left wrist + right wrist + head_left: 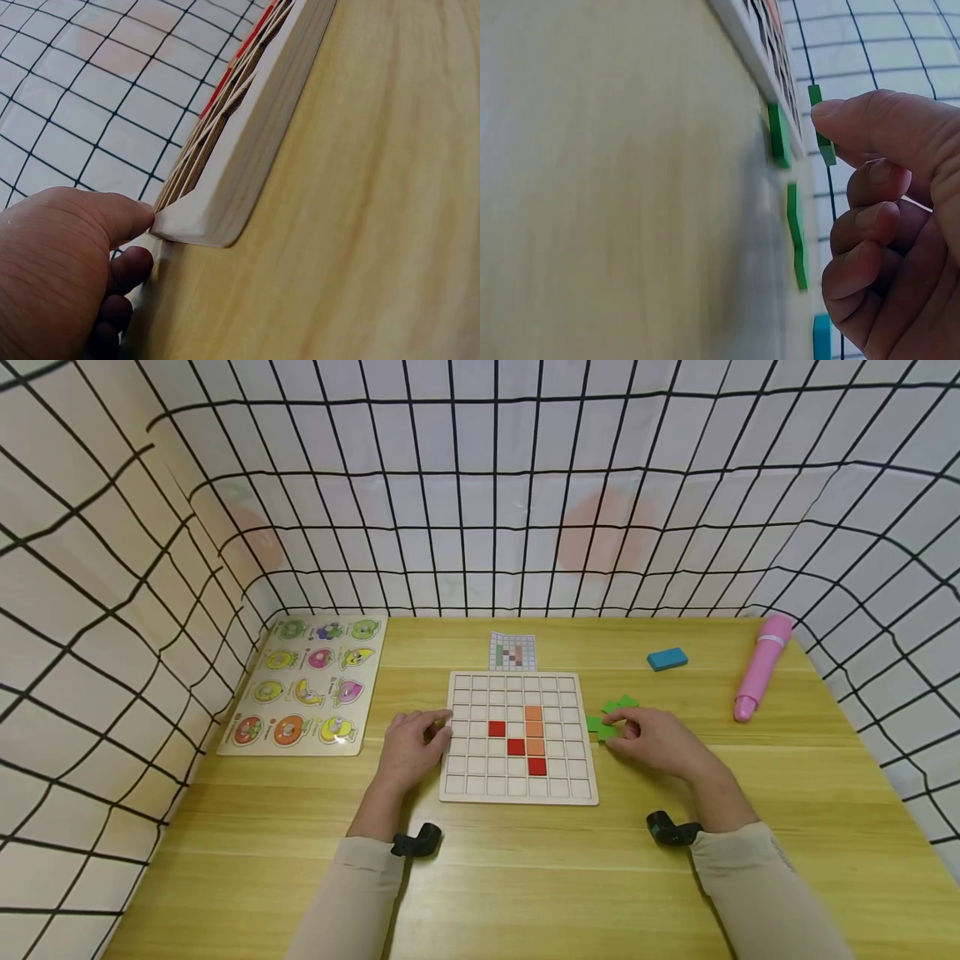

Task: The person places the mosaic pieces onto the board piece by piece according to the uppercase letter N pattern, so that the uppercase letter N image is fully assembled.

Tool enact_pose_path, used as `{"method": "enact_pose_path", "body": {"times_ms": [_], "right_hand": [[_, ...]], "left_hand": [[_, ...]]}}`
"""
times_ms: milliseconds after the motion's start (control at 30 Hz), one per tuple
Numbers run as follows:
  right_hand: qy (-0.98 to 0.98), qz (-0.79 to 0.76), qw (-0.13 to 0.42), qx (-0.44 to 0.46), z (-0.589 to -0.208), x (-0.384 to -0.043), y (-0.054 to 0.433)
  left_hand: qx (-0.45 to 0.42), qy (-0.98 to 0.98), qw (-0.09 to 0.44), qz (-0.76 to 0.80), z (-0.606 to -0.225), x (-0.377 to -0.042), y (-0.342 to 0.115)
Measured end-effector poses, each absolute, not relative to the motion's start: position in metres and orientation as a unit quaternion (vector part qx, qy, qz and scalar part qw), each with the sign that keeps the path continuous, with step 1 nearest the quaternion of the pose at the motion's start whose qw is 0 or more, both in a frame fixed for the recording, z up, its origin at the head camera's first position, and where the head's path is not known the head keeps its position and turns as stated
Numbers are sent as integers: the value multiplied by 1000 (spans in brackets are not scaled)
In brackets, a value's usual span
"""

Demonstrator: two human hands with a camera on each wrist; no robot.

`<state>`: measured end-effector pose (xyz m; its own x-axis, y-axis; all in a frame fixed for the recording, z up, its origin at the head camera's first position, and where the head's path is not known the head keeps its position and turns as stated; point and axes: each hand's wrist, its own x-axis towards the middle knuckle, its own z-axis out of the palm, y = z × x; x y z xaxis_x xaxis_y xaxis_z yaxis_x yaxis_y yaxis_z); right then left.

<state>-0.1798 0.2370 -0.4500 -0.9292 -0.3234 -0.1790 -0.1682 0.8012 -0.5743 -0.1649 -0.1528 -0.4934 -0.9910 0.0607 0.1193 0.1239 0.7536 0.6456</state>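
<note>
Currently, right hand (655, 742) pinches green square tile (823, 140); left hand (407, 749), seemingly relaxed, touches gridded board (517, 787) between desk's (525, 877) side edges

Surface (525, 877): yellowish wood, grain running lengthwise, bare stretch on near side of grid board. Pale wooden grid board (468, 787) flat on it. Small printed card (497, 643) at board's far edge. Left of board, well apart: fruit puzzle board (300, 699), flat. Green tile (592, 724) just beside board's right edge; two more green tiles (627, 701) slightly farther out, beyond it. Farther right of board: blue block (667, 660), flat. Farthest right: pink stick (762, 664), lying slantwise.
</note>
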Motion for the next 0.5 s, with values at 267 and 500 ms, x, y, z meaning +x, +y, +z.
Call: {"method": "enact_pose_path", "body": {"times_ms": [267, 500], "right_hand": [[929, -307, 146, -146, -443, -187, 200], [921, -327, 147, -152, -439, -193, 163]], "left_hand": [[-52, -935, 46, -348, -494, -165, -152], [-51, -934, 51, -350, -494, -165, -152]]}}
